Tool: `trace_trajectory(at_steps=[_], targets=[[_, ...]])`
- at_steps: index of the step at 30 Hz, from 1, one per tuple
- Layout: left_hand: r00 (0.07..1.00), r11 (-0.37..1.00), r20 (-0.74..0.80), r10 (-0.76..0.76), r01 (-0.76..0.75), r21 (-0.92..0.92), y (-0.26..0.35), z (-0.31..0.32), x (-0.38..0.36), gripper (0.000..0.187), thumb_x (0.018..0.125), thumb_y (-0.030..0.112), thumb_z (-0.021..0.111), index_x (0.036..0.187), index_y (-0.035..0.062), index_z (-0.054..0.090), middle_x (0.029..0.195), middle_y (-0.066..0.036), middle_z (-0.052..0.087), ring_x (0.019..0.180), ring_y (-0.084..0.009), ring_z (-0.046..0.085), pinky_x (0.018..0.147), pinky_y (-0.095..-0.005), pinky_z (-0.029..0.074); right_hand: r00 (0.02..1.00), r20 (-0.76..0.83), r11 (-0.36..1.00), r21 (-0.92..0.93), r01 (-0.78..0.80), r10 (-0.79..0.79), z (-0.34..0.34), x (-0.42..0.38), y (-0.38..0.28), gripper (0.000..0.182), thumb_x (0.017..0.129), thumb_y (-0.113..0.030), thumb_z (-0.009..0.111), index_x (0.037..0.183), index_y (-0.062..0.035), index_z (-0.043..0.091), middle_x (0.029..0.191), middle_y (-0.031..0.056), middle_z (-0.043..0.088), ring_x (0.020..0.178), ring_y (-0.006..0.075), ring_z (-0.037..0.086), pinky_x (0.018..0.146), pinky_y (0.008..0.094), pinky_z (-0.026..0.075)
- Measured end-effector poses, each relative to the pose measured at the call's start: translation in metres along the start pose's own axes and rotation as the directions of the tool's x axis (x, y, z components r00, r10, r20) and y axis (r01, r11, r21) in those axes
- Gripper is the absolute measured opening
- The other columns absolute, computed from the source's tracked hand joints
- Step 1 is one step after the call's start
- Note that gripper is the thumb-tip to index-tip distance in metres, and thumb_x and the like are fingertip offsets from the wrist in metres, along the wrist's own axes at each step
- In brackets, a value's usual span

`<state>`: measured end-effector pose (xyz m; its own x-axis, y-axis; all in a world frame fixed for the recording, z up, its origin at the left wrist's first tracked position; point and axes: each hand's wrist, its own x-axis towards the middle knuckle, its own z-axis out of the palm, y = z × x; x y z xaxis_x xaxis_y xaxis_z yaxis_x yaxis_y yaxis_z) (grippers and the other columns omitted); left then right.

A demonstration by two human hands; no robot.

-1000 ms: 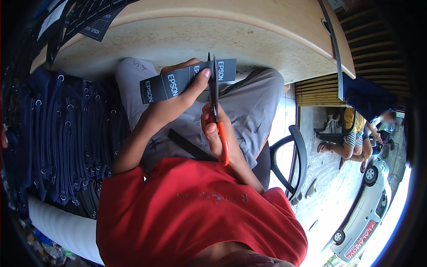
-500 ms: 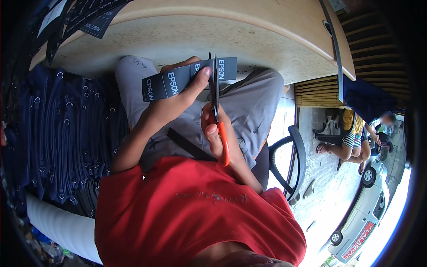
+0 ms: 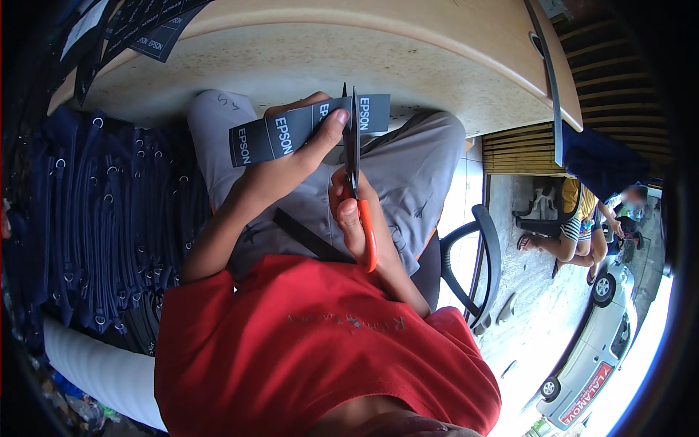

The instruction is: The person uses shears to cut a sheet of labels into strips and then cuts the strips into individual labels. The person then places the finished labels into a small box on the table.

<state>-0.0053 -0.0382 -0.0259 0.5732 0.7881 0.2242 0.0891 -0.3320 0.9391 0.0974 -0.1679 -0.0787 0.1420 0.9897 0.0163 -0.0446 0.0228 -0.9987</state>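
A dark grey label strip [image 3: 256, 138] with white EPSON prints and thin dividing lines is pinched in my left hand [image 3: 309, 149], thumb on top near its right part. My right hand [image 3: 352, 218] grips scissors [image 3: 369, 244] with orange handles. Their blades point away from me and stand slightly apart across the strip, just right of my left thumb. One EPSON piece of the strip sticks out to the right of the blades. Both hands are above my lap, over grey trousers [image 3: 400, 153].
A wooden table [image 3: 335, 54] curves across in front of me, with black printed strips [image 3: 156, 36] hanging at its left. Dark blue straps with metal rings [image 3: 109, 211] are stacked at my left. A black chair armrest [image 3: 491, 255] is on my right; people [image 3: 582, 226] and a van [image 3: 593, 342] are farther out.
The strip's right end beyond the blades has shifted very slightly to the right. Both hands keep their grip and nearly the same place.
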Motion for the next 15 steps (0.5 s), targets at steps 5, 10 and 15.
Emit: trace_trajectory(at_steps=[5, 10, 15], targets=[[1.000, 0.999, 0.019, -0.022, 0.022, 0.025, 0.0011, -0.0007, -0.0002, 0.030, 0.096, 0.023, 0.056, 0.074, 0.0029, 0.055, 0.056, -0.001, 0.047, 0.054, -0.0060, 0.042, 0.050, -0.0257, 0.035, 0.999, 0.001, 0.999, 0.018, -0.032, 0.032, 0.0006, -0.0003, -0.0060, 0.061, 0.089, -0.065, 0.047, 0.089, -0.0040, 0.041, 0.056, 0.0048, 0.044, 0.051, 0.0159, 0.047, 0.050, 0.0296, 0.037], [1.000, 1.000, 0.002, -0.003, 0.003, 0.005, 0.0010, -0.0002, -0.0001, 0.028, 0.096, 0.020, 0.057, 0.075, 0.0019, 0.055, 0.055, 0.000, 0.044, 0.053, -0.0048, 0.037, 0.048, -0.0260, 0.033, 0.999, -0.003, 0.999, 0.024, -0.032, 0.032, 0.0007, -0.0007, -0.0062, 0.061, 0.090, -0.065, 0.046, 0.089, -0.0037, 0.042, 0.059, 0.0051, 0.045, 0.053, 0.0153, 0.047, 0.051, 0.0294, 0.037], [1.000, 1.000, 0.008, -0.009, 0.009, -0.008, 0.0028, -0.0018, 0.0000, 0.027, 0.096, 0.020, 0.057, 0.076, 0.0013, 0.056, 0.056, 0.000, 0.047, 0.055, -0.0037, 0.039, 0.049, -0.0248, 0.035, 0.999, -0.003, 0.999, 0.021, -0.043, 0.043, 0.0010, -0.0015, -0.0085, 0.060, 0.091, -0.063, 0.044, 0.088, -0.0036, 0.042, 0.062, 0.0055, 0.044, 0.055, 0.0151, 0.044, 0.053, 0.0297, 0.037]])
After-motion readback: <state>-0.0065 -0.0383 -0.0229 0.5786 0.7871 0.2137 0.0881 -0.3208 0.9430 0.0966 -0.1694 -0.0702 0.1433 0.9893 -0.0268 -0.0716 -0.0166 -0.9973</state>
